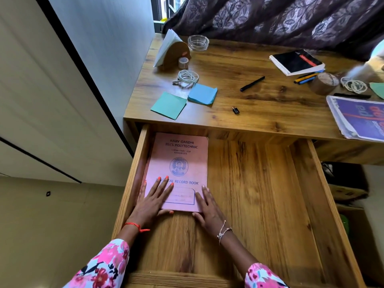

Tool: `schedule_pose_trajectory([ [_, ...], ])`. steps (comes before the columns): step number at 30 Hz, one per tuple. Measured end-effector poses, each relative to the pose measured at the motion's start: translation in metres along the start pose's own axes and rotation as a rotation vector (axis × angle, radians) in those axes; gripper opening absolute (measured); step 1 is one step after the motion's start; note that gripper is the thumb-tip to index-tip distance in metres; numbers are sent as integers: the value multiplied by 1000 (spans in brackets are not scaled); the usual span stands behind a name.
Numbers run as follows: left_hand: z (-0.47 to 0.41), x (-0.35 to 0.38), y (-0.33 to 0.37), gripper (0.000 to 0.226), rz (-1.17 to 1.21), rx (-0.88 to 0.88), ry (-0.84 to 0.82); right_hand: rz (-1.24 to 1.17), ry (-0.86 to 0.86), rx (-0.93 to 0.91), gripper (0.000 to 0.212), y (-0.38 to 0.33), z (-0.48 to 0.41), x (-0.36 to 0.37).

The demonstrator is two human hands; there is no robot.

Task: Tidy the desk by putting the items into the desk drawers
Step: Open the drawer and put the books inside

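Wooden desk (259, 104), open drawer (270, 194) — pink record book (182, 159)

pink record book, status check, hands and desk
Left hand and right hand flat on pink record book, in open drawer. Desk items not yet stowed.

Matt wood-grain drawer (270, 204), paper book (182, 159)

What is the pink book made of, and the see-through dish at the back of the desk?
The pink book looks like matte paper or thin card: dull, printed, a bit worn. The clear dish looks like glass, thick, see-through and shiny, though clear plastic is possible.
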State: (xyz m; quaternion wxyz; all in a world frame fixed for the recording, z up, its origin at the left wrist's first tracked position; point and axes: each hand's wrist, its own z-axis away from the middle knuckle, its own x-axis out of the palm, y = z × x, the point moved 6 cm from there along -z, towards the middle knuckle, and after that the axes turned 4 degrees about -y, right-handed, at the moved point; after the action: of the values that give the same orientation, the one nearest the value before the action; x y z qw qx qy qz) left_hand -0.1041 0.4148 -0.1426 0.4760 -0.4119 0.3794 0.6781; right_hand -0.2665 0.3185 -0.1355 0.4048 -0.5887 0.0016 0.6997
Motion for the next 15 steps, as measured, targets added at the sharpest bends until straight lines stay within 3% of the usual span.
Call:
schedule_pose_trajectory([
  [15,-8,-5,-6,111,87,-62,17,-83,-24,18,67,-1,-14,-9],
])
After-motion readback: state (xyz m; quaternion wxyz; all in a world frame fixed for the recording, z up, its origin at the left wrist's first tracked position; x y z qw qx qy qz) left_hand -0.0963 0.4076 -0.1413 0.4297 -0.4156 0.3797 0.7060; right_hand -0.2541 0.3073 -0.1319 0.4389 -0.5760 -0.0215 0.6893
